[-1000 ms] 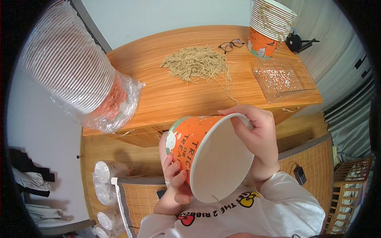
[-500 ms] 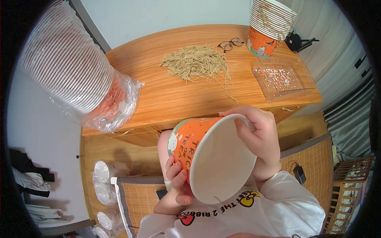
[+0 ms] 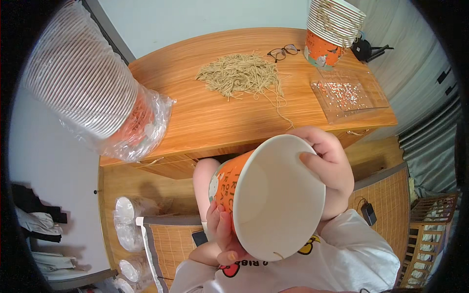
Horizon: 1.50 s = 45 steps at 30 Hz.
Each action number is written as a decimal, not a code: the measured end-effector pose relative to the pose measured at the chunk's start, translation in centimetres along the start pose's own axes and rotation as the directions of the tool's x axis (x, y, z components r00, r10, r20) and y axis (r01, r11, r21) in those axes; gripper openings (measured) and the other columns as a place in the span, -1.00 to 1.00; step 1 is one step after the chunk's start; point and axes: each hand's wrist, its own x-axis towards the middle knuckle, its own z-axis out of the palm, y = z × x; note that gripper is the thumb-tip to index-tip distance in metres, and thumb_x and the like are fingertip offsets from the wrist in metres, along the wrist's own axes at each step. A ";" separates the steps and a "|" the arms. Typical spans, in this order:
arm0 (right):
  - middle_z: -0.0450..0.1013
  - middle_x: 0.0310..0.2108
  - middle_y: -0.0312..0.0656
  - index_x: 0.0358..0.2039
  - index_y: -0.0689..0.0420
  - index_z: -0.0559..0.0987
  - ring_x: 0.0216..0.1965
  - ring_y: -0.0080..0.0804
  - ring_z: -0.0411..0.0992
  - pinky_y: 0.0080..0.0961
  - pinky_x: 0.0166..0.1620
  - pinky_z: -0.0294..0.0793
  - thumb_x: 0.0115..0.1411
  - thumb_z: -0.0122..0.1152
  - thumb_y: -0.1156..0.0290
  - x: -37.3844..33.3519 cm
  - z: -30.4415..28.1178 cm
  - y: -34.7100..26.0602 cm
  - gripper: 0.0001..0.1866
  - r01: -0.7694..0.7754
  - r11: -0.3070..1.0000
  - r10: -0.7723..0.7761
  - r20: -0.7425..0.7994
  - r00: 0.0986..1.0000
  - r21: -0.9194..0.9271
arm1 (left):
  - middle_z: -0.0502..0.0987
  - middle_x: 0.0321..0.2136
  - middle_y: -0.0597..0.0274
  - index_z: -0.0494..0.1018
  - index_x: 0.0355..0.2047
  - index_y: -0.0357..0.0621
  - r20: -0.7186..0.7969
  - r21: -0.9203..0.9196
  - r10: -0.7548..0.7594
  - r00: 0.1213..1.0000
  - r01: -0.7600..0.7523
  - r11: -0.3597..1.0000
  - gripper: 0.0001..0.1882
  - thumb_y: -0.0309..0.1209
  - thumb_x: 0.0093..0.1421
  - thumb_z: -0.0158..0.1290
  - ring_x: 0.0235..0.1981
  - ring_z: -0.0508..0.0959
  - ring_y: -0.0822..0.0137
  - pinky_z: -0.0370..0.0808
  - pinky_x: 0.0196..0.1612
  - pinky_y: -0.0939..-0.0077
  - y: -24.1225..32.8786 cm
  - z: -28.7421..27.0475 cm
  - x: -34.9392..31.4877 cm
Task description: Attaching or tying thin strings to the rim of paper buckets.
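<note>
An orange paper bucket [image 3: 278,205] with a white inside is held over my lap, its open mouth tilted up toward me. A short bit of tan cord [image 3: 278,255] shows at the bottom of its rim. My left hand [image 3: 224,233] is wrapped around the printed outer wall, low on the left. My right hand [image 3: 328,158] grips the upper right of the rim, thumb inside and fingers outside. Beyond the bucket, a pile of tan cord [image 3: 239,75] lies on the wooden desk [image 3: 190,127], one strand trailing toward the front edge.
Tall stacks of buckets stand at the desk's left, in clear plastic [image 3: 88,83], and back right, with cord hanging on the rims [image 3: 334,22]. A clear tray of small orange and white pieces [image 3: 342,95] and glasses [image 3: 283,52] lie there. Wrapped buckets [image 3: 127,210] sit on the floor.
The bucket has turned so that more of its inside faces me, and it has shifted slightly right. Both hands have kept hold and moved with it.
</note>
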 end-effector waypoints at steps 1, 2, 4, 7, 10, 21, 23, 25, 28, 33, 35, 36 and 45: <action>0.52 -0.20 -0.18 -0.11 0.35 0.50 -0.13 -0.50 0.45 -0.52 -0.06 0.43 0.14 -0.04 0.58 -0.1 0.3 0.0 -0.70 -0.046 0.988 0.053 -0.046 0.998 0.146 | 0.42 0.01 -0.10 0.06 0.22 0.19 -0.008 0.019 0.005 1.000 -0.005 1.000 -0.41 0.00 0.27 -0.03 0.02 0.43 -0.10 0.30 0.11 -0.18 0.1 0.0 0.0; 0.52 -0.20 -0.18 -0.11 0.35 0.50 -0.13 -0.50 0.45 -0.52 -0.06 0.43 0.14 -0.04 0.58 -0.1 0.3 0.2 -0.70 -0.047 0.988 0.055 -0.047 0.997 0.147 | 0.43 0.01 -0.11 0.07 0.22 0.18 -0.017 0.037 0.010 1.000 -0.010 0.999 -0.41 0.01 0.27 -0.04 0.02 0.44 -0.11 0.31 0.11 -0.17 0.1 0.1 -0.1; 0.53 -0.27 -0.21 -0.17 0.33 0.53 -0.20 -0.54 0.46 -0.56 -0.11 0.43 0.17 -0.02 0.57 0.0 0.4 0.2 -0.76 -0.017 0.995 0.027 -0.110 0.994 0.094 | 0.43 0.00 -0.12 0.08 0.21 0.17 -0.024 0.056 0.017 1.000 -0.016 0.998 -0.42 0.01 0.27 -0.04 0.02 0.44 -0.12 0.31 0.11 -0.17 0.0 -0.3 -0.1; 0.54 -0.35 -0.24 -0.24 0.30 0.55 -0.26 -0.58 0.46 -0.59 -0.17 0.44 0.18 0.02 0.57 0.6 -0.3 0.3 -0.81 -0.012 0.979 -0.010 -0.109 0.994 -0.203 | 0.43 0.02 -0.13 0.07 0.25 0.28 0.132 -0.044 0.068 0.989 -0.063 0.997 -0.38 0.02 0.25 0.00 0.03 0.43 -0.12 0.31 0.10 -0.20 0.0 -1.8 0.0; 0.51 -0.41 -0.25 -0.27 0.33 0.53 -0.36 -0.65 0.42 -0.68 -0.30 0.40 0.12 -0.03 0.67 0.9 -0.4 0.5 -0.81 0.040 0.953 -0.074 -0.105 0.992 -0.301 | 0.42 0.04 -0.13 0.05 0.28 0.39 0.304 0.002 0.026 0.952 -0.027 1.000 -0.34 0.02 0.24 0.03 0.04 0.43 -0.11 0.30 0.10 -0.23 0.5 -2.3 0.3; 0.52 -0.44 -0.25 -0.31 0.29 0.55 -0.35 -0.59 0.45 -0.59 -0.26 0.44 0.16 0.01 0.60 0.9 -0.7 1.0 -0.86 0.079 0.935 -0.125 -0.113 0.986 -0.346 | 0.37 0.10 -0.13 0.03 0.29 0.38 0.254 0.073 0.080 0.964 -0.102 0.992 -0.31 0.03 0.22 0.05 0.07 0.40 -0.12 0.27 0.12 -0.27 -0.3 -2.3 -0.9; 0.52 -0.44 -0.25 -0.31 0.28 0.55 -0.36 -0.59 0.45 -0.59 -0.26 0.44 0.15 0.01 0.60 0.8 -0.8 1.1 -0.85 0.075 0.936 -0.125 -0.126 0.984 -0.344 | 0.37 0.09 -0.13 0.03 0.28 0.37 0.252 0.054 0.066 0.965 -0.082 0.995 -0.32 0.03 0.22 0.05 0.07 0.40 -0.12 0.27 0.12 -0.27 0.0 -2.4 -1.0; 0.52 -0.45 -0.24 -0.32 0.28 0.55 -0.36 -0.58 0.45 -0.59 -0.27 0.44 0.14 0.01 0.61 0.9 -0.8 1.3 -0.85 0.111 0.927 -0.158 -0.107 0.982 -0.358 | 0.37 0.09 -0.13 0.02 0.28 0.37 0.250 0.039 0.052 0.967 -0.063 0.997 -0.32 0.03 0.22 0.04 0.08 0.40 -0.12 0.27 0.12 -0.28 0.1 -2.5 -1.0; 0.52 -0.46 -0.24 -0.32 0.28 0.55 -0.37 -0.58 0.45 -0.59 -0.27 0.44 0.14 0.01 0.61 0.8 -0.6 1.2 -0.85 0.119 0.926 -0.170 -0.116 0.979 -0.358 | 0.37 0.09 -0.12 0.03 0.28 0.36 0.255 0.001 0.043 0.966 -0.045 0.999 -0.31 0.02 0.21 0.06 0.08 0.40 -0.11 0.26 0.12 -0.28 0.1 -2.4 -0.8; 0.52 -0.47 -0.24 -0.32 0.28 0.55 -0.38 -0.59 0.45 -0.59 -0.28 0.44 0.13 0.01 0.61 0.9 -1.0 1.6 -0.85 0.099 0.930 -0.152 -0.125 0.980 -0.353 | 0.39 0.05 -0.08 0.03 0.27 0.40 0.344 -0.015 0.094 0.934 -0.095 0.995 -0.29 0.02 0.18 0.09 0.02 0.43 -0.07 0.28 0.09 -0.29 0.3 -3.1 0.5; 0.52 -0.47 -0.25 -0.32 0.28 0.55 -0.38 -0.60 0.45 -0.59 -0.28 0.44 0.13 0.01 0.61 1.0 -0.9 1.7 -0.85 0.083 0.932 -0.137 -0.131 0.982 -0.354 | 0.41 0.02 -0.06 0.03 0.27 0.42 0.354 -0.024 0.088 0.931 -0.085 0.996 -0.29 0.03 0.18 0.08 -0.01 0.44 -0.06 0.28 0.08 -0.29 0.5 -3.0 0.9; 0.53 -0.41 -0.22 -0.32 0.29 0.54 -0.37 -0.60 0.45 -0.62 -0.26 0.43 0.14 -0.04 0.64 1.0 -0.6 1.7 -0.83 0.066 0.933 -0.124 -0.144 0.982 -0.354 | 0.43 -0.01 -0.04 0.02 0.27 0.44 0.364 -0.030 0.082 0.928 -0.076 0.997 -0.29 0.04 0.19 0.08 -0.03 0.45 -0.05 0.29 0.07 -0.29 0.6 -3.0 1.0; 0.51 -0.40 -0.26 -0.32 0.28 0.54 -0.36 -0.65 0.42 -0.67 -0.28 0.40 0.16 -0.02 0.62 1.0 -0.6 1.6 -0.85 -0.056 0.980 0.025 -0.158 0.987 -0.192 | 0.47 -0.09 -0.04 -0.02 0.29 0.35 0.331 0.022 0.067 0.941 -0.079 0.997 -0.28 0.10 0.21 0.01 -0.10 0.47 -0.06 0.32 0.03 -0.27 0.3 -2.9 1.3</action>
